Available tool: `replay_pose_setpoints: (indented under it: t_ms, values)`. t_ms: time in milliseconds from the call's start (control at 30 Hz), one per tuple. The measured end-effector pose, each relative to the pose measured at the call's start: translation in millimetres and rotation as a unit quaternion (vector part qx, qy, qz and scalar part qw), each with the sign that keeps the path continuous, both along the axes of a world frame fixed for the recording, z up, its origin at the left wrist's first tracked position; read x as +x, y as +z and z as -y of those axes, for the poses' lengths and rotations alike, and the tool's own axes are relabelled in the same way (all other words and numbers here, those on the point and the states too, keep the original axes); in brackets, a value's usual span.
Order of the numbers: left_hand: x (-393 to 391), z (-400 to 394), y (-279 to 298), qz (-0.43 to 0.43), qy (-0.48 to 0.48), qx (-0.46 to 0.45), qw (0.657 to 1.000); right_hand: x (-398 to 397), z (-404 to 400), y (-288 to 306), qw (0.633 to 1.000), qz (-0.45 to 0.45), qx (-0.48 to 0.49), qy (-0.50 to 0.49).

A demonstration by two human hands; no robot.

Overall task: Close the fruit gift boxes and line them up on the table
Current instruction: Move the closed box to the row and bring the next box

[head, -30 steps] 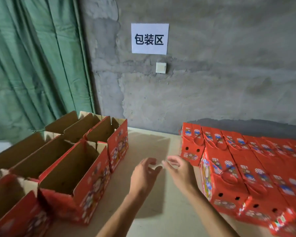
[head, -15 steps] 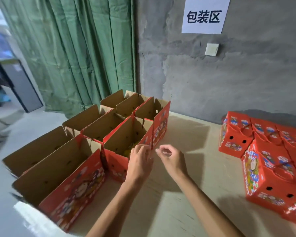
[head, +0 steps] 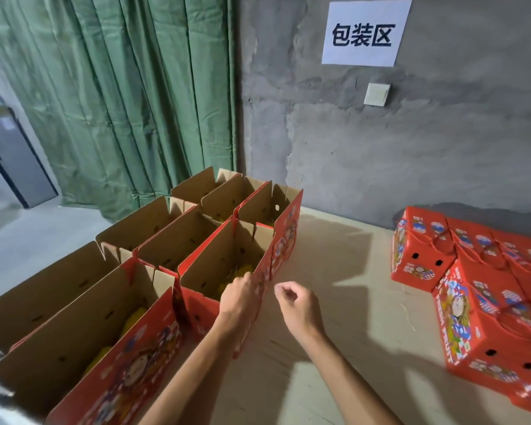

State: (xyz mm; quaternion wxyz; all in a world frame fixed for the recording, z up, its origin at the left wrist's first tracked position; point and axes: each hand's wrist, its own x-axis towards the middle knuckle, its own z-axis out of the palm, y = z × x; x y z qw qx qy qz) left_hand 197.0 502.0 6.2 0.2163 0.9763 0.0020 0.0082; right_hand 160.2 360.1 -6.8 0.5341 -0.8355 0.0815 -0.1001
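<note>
We are looking down at an open fruit gift box (head: 227, 265), red outside and plain brown cardboard inside, with its flaps standing up and yellow fruit (head: 239, 271) showing at the bottom. Its long axis is running away from us toward the wall, in line with another open box beyond it. The printing on its red side is showing a cartoon figure, but we cannot read any words there. Our left hand (head: 238, 297) is resting on the near right flap of this box, fingers curling over the edge and gripping it. Our right hand (head: 298, 305) is hovering just to the right of the left one, above the table (head: 334, 302), fingers loosely curled and holding nothing. Further left of the hands, more open boxes (head: 111, 326) are standing side by side in rows. Well to the right of the right hand, closed red boxes (head: 479, 302) are sitting together. Above, on the grey wall, a white paper sign (head: 364, 33) is reading "包装区", with a switch plate (head: 377, 94) just under it.
</note>
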Motion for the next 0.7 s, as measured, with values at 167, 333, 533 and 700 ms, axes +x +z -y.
replay_pose_setpoints:
  t_ms: [167,333,533,700]
  values:
    - [-6.7,6.1,2.4,-0.014,-0.027,0.007,1.0,-4.5,12.7,1.4,1.0,-0.008,0.002,-0.019]
    - [-43.8,18.4,8.3,0.012,-0.051,-0.009,0.999,-14.6,28.8,6.3,1.0,-0.01,0.005,-0.025]
    - [-89.4,41.6,4.3,0.034,-0.121,-0.038,0.991,-35.0,57.2,10.5,0.996,0.026,-0.061,-0.06]
    - [-120.3,75.1,-1.1,0.039,-0.172,-0.073,0.982,-61.6,97.4,12.2,0.987,0.034,-0.127,-0.093]
